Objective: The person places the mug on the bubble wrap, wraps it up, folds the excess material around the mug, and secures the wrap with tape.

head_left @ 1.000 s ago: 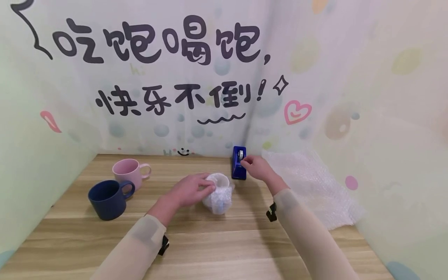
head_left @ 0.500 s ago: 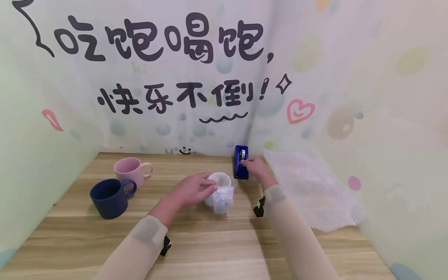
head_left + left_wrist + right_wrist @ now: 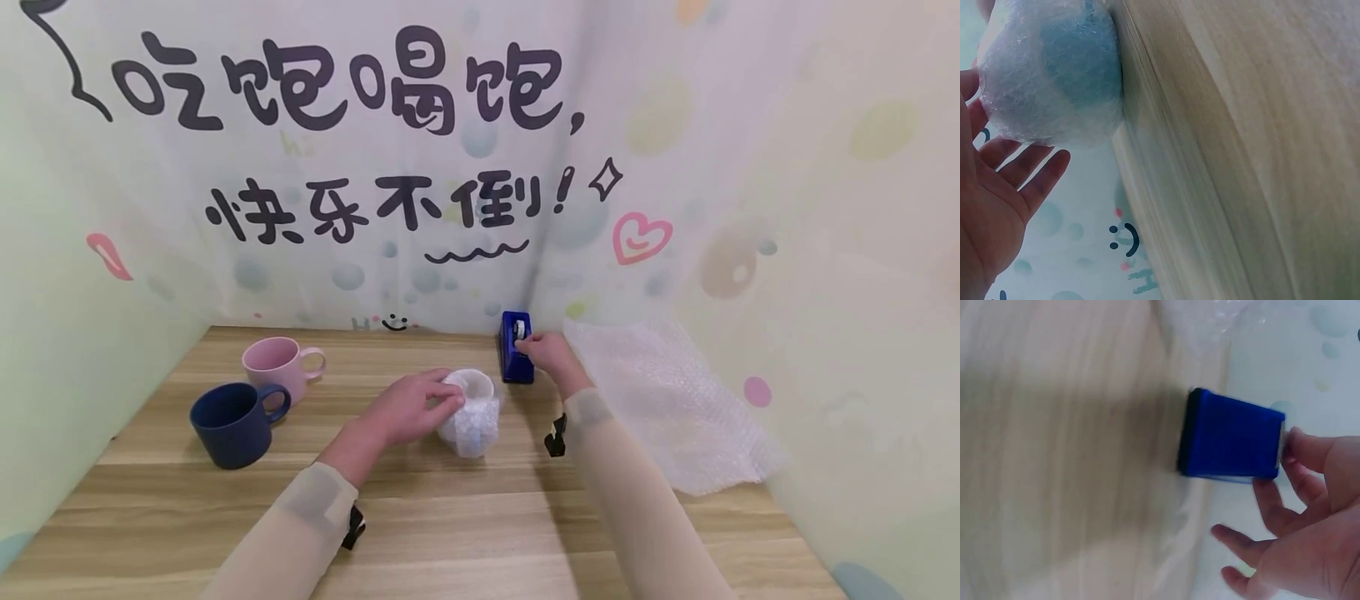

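Cup [image 3: 477, 383], in bubble wrap [image 3: 1016, 94], sits mouth up in the mid. of the table [image 3: 450, 533]. L hand [image 3: 408, 407] holds it by the rim, fingers half bent round it. R hand [image 3: 553, 357] has thumb & 1st finger in a pinch on tape [image 3: 520, 328] at the blue tape box [image 3: 514, 368]; other fingers hang loose. Tape bit in the pinch is too small to see well. Step now is prob. getting tape for the wrap. Next move calls for a firm pull w/ the box kept from sliding. Wrap sheet [image 3: 667, 417] lies R of the box; pink mug [image 3: 289, 382] & blue mug [image 3: 234, 440], both bare, stand L of the cup.
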The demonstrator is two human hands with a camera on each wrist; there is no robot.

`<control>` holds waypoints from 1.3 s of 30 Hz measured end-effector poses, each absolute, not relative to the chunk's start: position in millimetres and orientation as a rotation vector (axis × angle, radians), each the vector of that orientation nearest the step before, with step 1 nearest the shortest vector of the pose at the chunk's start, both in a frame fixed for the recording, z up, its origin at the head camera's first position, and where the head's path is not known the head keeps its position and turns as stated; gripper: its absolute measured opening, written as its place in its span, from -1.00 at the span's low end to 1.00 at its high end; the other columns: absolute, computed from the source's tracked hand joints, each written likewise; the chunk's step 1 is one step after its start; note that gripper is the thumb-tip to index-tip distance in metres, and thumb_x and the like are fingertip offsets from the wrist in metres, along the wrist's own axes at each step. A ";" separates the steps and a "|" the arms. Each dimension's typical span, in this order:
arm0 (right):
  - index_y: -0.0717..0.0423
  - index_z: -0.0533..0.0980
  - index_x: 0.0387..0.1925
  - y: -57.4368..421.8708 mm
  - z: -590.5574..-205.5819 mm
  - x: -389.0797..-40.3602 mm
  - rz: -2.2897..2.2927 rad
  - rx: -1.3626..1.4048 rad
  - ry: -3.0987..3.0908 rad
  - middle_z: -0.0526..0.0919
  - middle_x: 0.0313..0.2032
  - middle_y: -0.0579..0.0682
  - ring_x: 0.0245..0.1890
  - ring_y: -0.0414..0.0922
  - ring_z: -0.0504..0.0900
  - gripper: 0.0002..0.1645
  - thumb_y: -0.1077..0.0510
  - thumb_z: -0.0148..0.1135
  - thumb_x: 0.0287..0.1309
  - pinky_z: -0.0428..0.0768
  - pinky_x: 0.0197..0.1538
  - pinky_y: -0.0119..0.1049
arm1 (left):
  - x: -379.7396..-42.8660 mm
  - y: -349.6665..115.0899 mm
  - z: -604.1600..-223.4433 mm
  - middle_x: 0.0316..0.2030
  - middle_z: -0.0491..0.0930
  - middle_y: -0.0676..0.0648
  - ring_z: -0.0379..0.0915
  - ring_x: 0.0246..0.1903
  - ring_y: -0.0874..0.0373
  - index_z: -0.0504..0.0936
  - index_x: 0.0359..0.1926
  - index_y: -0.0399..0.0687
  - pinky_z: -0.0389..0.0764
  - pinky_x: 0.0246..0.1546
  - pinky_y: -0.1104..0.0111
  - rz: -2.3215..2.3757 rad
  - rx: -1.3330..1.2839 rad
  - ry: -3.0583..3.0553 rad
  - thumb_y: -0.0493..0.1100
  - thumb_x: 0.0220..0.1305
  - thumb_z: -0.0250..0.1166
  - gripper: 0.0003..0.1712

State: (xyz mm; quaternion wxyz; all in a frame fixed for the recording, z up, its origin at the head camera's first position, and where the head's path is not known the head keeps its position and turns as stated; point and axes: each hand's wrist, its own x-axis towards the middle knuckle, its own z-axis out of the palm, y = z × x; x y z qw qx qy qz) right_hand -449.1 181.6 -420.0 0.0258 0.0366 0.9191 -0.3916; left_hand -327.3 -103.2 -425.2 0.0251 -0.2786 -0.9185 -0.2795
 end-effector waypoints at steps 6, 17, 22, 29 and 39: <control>0.20 0.61 -0.11 175.6 -401.4 -449.9 -1.260 0.152 2.743 0.77 0.11 0.15 0.22 0.11 0.66 -0.67 -0.02 0.20 0.60 0.59 0.42 0.13 | -326.8 -103.7 -426.0 0.55 0.47 -0.29 0.40 0.55 -0.30 0.77 0.32 0.05 0.41 0.59 -0.16 -0.864 -0.847 -2.834 0.11 0.66 0.17 -0.53; 0.24 0.59 0.35 168.6 -391.7 -430.7 -1.497 0.306 2.550 0.55 0.48 0.22 0.42 0.20 0.56 -0.45 -0.02 0.19 0.55 0.53 0.53 0.15 | -326.7 -102.3 -428.1 0.56 0.46 -0.28 0.39 0.56 -0.30 0.76 0.33 0.04 0.39 0.60 -0.16 -0.876 -0.832 -2.840 0.14 0.66 0.16 -0.51; 0.27 0.49 0.43 163.4 -412.1 -410.7 -1.809 0.367 2.379 0.64 0.29 0.26 0.11 0.07 0.65 -0.45 0.05 0.16 0.61 0.66 0.32 0.04 | -325.8 -101.7 -428.8 0.56 0.47 -0.28 0.40 0.55 -0.30 0.77 0.32 0.04 0.40 0.59 -0.17 -0.877 -0.823 -2.836 0.14 0.66 0.15 -0.51; 0.37 0.37 0.43 159.6 -424.4 -403.4 -2.071 0.373 2.243 0.54 0.39 0.45 0.43 0.32 0.55 -0.46 0.14 0.13 0.63 0.55 0.53 0.20 | -325.8 -102.3 -430.7 0.57 0.46 -0.27 0.39 0.56 -0.30 0.76 0.33 0.05 0.39 0.60 -0.17 -0.887 -0.807 -2.845 0.16 0.67 0.14 -0.50; 0.24 0.50 -0.01 164.3 -430.4 -395.7 -2.178 0.287 2.208 0.66 0.30 0.40 0.41 0.27 0.58 -0.83 0.19 0.17 0.56 0.53 0.54 0.20 | -324.8 -102.3 -428.2 0.59 0.43 -0.24 0.37 0.57 -0.29 0.76 0.34 0.09 0.37 0.61 -0.18 -0.882 -0.778 -2.866 0.18 0.67 0.14 -0.50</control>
